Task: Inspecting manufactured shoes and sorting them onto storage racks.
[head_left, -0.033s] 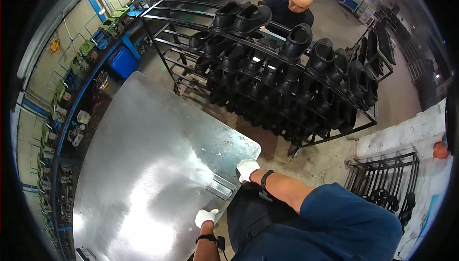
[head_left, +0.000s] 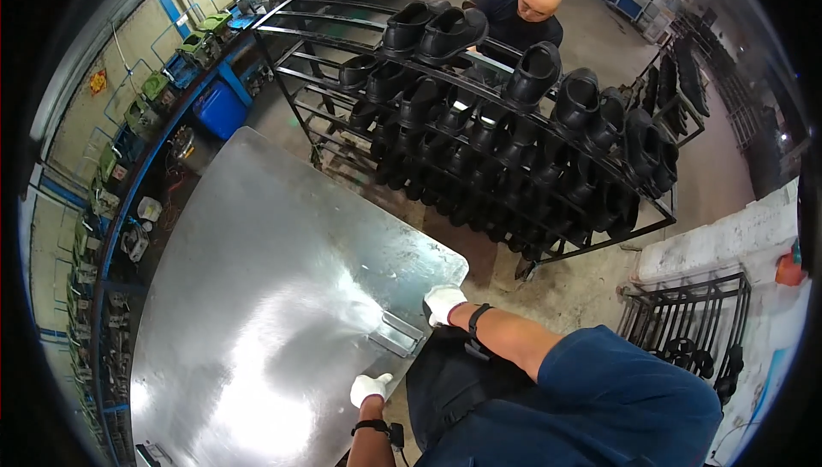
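Observation:
My left hand [head_left: 370, 389], in a white glove, rests at the near edge of a large shiny metal table [head_left: 282, 210]. Its fingers look curled, with the thumb pointing right and nothing visible in them. At the table's right corner is my right hand [head_left: 444, 303], also gloved in white. Its fingers are closed beside a small dark patch at the edge; what they hold, if anything, is hidden. Between the hands, a flat rectangular metal piece [head_left: 396, 333] lies on the tabletop near the edge. Black straps circle both wrists.
Beyond the table stands a black metal rack [head_left: 591, 240] loaded with black shoes [head_left: 533, 75]. A person [head_left: 519, 22] is behind it. Machines with green tops [head_left: 199, 46] line the left wall, near a blue container [head_left: 220, 111]. A smaller rack [head_left: 685, 321] stands at right.

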Motion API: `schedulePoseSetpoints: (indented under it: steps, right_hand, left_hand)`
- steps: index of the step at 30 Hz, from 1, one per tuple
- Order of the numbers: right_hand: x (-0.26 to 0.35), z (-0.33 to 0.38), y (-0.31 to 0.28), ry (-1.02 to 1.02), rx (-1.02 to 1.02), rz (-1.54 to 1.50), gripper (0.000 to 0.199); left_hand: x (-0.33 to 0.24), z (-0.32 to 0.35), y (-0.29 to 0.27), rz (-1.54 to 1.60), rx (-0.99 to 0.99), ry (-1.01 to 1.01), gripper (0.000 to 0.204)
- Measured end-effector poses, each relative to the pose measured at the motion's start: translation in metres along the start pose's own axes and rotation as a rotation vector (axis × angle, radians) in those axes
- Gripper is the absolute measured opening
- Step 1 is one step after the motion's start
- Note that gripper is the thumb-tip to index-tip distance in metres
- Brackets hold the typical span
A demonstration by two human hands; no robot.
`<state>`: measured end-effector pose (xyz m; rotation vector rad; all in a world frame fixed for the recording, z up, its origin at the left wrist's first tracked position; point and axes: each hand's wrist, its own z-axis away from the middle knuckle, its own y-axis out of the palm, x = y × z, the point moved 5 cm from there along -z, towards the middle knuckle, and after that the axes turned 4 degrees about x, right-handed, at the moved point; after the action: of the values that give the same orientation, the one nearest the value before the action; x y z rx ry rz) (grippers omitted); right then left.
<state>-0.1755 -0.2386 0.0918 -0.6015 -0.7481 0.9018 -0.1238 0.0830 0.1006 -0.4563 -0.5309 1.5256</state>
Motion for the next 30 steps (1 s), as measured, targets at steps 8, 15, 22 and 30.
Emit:
schedulePoseSetpoints:
  steps: [8,15,22,30]
  right_hand:
    - [0.002,-0.002,-0.002,-0.014,0.032,-0.002,0.031]
    - [0.0,-0.003,-0.001,0.026,0.083,0.01,0.039]
    - [0.006,-0.002,-0.002,-0.006,0.1,0.043,0.04]
    - [0.0,-0.002,-0.006,0.033,0.024,0.044,0.041]
  left_hand:
    - [0.003,-0.007,0.005,-0.007,-0.038,0.02,0.066]
    - [-0.015,0.017,-0.014,0.049,0.033,-0.02,0.066]
    - [0.004,-0.008,0.003,-0.035,-0.021,0.003,0.071]
    - [-0.002,-0.008,-0.004,-0.046,-0.056,0.038,0.072]
